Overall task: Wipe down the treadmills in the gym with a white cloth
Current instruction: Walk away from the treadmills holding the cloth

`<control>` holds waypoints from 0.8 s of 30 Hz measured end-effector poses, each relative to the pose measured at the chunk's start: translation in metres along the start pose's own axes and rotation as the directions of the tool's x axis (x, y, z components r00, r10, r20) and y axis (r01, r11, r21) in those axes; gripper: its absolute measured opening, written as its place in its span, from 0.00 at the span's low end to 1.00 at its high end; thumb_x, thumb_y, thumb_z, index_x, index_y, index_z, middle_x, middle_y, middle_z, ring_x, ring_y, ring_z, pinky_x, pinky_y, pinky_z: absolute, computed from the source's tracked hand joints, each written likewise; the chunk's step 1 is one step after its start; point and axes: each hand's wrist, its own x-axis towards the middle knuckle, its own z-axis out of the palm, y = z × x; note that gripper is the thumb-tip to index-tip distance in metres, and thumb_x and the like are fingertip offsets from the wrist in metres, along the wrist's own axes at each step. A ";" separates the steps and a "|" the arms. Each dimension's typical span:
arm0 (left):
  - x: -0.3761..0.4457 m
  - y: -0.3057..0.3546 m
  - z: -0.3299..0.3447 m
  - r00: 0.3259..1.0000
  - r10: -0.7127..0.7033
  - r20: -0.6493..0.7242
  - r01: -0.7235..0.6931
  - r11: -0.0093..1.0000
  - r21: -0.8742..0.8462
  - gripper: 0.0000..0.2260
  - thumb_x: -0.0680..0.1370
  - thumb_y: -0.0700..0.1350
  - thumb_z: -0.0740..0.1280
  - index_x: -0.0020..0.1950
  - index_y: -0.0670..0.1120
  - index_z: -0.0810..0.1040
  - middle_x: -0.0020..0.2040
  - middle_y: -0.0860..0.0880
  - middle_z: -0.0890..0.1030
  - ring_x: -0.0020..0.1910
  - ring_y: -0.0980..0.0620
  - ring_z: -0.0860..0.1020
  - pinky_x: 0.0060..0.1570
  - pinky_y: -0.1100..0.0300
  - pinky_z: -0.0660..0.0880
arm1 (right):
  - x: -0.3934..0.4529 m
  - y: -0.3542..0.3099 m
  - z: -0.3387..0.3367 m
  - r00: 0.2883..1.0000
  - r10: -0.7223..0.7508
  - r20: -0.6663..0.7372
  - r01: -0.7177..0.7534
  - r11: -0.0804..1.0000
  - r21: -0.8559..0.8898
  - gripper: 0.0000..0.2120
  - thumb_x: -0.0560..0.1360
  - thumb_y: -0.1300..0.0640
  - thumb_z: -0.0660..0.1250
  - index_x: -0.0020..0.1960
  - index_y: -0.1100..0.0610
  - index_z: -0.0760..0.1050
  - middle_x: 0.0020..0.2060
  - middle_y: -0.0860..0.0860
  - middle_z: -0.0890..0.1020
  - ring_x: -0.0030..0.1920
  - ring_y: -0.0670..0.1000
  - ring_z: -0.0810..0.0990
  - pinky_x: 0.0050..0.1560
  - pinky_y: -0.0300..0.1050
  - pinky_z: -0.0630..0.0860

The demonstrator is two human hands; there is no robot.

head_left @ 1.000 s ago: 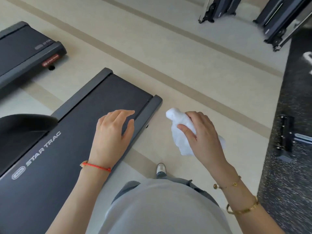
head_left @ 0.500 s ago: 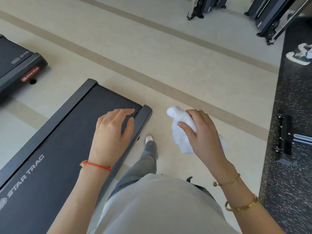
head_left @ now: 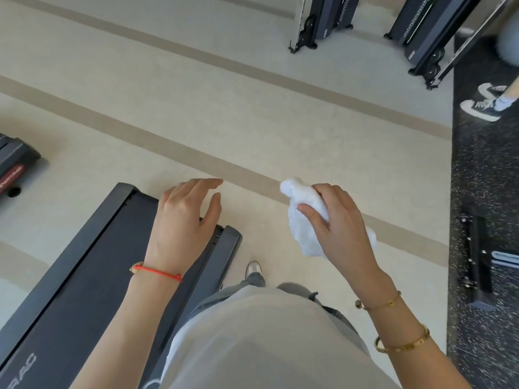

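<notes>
- The treadmill (head_left: pixel 92 276) has slid back toward the lower left of my view over the last second; only its rear end remains, so I judge I'm walking past it across the floor (head_left: pixel 252 122).
- A second treadmill (head_left: pixel 14 164) has shrunk to a corner at the left edge.
- My left hand (head_left: pixel 182 220) stays loosely spread, holding nothing, over the rear corner.
- My right hand (head_left: pixel 339 223) keeps its fingers (head_left: pixel 311 217) wrapped round the white cloth (head_left: pixel 303 220), in the air, touching no machine: no wiping now.
</notes>
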 end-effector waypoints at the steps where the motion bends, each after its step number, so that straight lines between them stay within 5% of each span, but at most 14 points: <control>1: 0.018 -0.005 0.003 1.000 0.006 0.000 -0.006 1.000 0.004 0.10 0.80 0.38 0.64 0.59 0.39 0.80 0.53 0.45 0.83 0.54 0.44 0.81 0.55 0.43 0.76 | 0.018 0.002 0.001 1.000 0.001 -0.003 -0.001 1.000 0.005 0.08 0.79 0.53 0.64 0.51 0.58 0.73 0.41 0.52 0.76 0.43 0.54 0.74 0.47 0.53 0.72; 15: 0.256 -0.065 0.068 0.998 -0.061 -0.021 0.062 0.998 0.014 0.10 0.79 0.37 0.65 0.59 0.40 0.80 0.54 0.46 0.83 0.53 0.44 0.81 0.56 0.42 0.76 | 0.283 0.052 0.031 1.000 -0.017 0.023 0.016 0.999 0.044 0.08 0.79 0.52 0.64 0.51 0.57 0.74 0.43 0.52 0.77 0.44 0.54 0.74 0.47 0.52 0.72; 24: 0.436 -0.092 0.106 0.979 -0.162 -0.121 0.168 0.985 0.046 0.11 0.79 0.41 0.63 0.60 0.42 0.80 0.53 0.47 0.83 0.53 0.45 0.81 0.57 0.42 0.75 | 0.509 0.077 0.039 0.981 -0.170 0.098 0.163 0.984 0.076 0.08 0.79 0.49 0.63 0.51 0.54 0.72 0.43 0.49 0.77 0.45 0.51 0.73 0.47 0.50 0.72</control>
